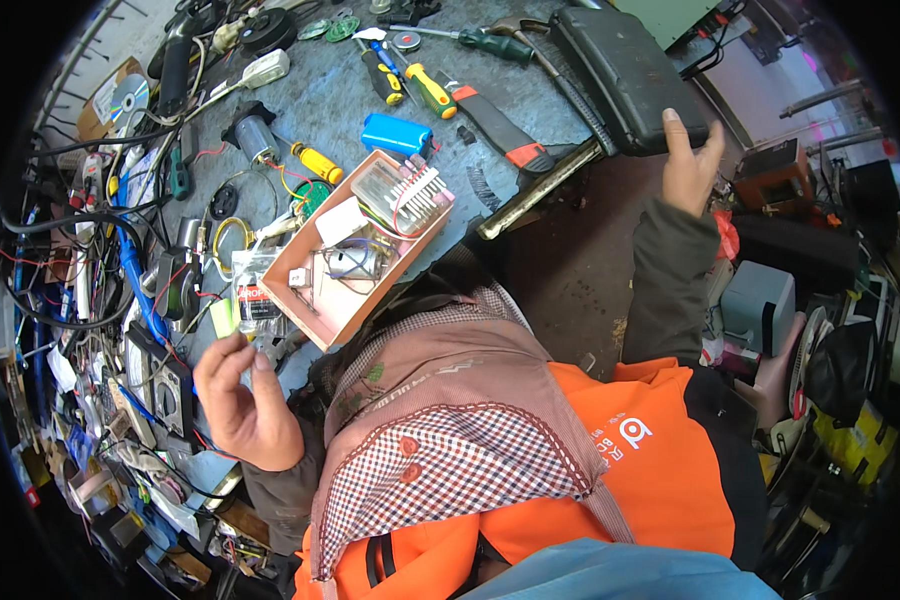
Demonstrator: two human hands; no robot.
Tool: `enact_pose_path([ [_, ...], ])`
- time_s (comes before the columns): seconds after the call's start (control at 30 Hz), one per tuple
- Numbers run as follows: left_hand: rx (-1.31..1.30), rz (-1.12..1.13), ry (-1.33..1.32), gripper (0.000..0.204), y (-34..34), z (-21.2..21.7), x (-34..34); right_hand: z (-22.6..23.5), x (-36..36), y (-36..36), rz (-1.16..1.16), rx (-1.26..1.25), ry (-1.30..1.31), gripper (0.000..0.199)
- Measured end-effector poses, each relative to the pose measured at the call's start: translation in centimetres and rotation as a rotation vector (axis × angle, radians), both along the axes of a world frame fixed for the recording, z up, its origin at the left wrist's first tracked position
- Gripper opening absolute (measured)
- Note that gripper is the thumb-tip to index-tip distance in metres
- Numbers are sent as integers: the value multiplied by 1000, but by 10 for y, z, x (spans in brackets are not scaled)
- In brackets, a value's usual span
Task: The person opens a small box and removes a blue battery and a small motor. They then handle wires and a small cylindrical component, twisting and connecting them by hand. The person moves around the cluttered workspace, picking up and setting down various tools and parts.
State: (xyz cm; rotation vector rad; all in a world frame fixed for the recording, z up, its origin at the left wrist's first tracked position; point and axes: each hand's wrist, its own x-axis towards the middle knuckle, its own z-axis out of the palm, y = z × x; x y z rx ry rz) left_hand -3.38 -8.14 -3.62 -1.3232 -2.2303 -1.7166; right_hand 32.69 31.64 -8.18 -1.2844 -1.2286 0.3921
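Note:
My left hand [248, 405] is raised beside the near left corner of an orange-brown open box [342, 322]. Its fingers are curled, thumb and forefinger close together, and anything between them is too small to make out. Inside the box lie a white block [341, 222], a clear case [378, 188], a row of white pieces with wires [417, 194] and a small metal part [358, 262]. On the right, my right hand [692, 165] has its fingers apart, the thumb against the near corner of a black hard case [620, 75]. The hand grips nothing visible.
On the blue bench [320, 85] lie a blue battery pack [397, 133], a yellow-green screwdriver [431, 92], a grey-red handled tool [502, 128], a hammer [575, 98] and a small motor [255, 137]. Tangled cables [120, 235] crowd the left. A grey container [758, 300] stands right.

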Motion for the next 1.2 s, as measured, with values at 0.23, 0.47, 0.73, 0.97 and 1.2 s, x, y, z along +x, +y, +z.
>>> enact_pose_path([
  [0.23, 77, 25, 7, 19, -4, -29, 15, -19, 29, 38, 71, -24, 200, 103],
  [0.47, 54, -21, 52, 19, -4, -31, 13, 43, -57, -58, 366, 473, 113, 56],
  [0.73, 44, 9, 121, 18, 0, -22, 11, 3, -65, -84, 559, 543, -447, 34],
  [0.97, 76, 83, 155, 18, -8, -31, -1, 22, -4, -22, 162, 415, -210, 26],
  [1.2, 110, 93, 43, 18, -7, -49, -3, 6, 36, 32, 212, 120, 117, 22],
])
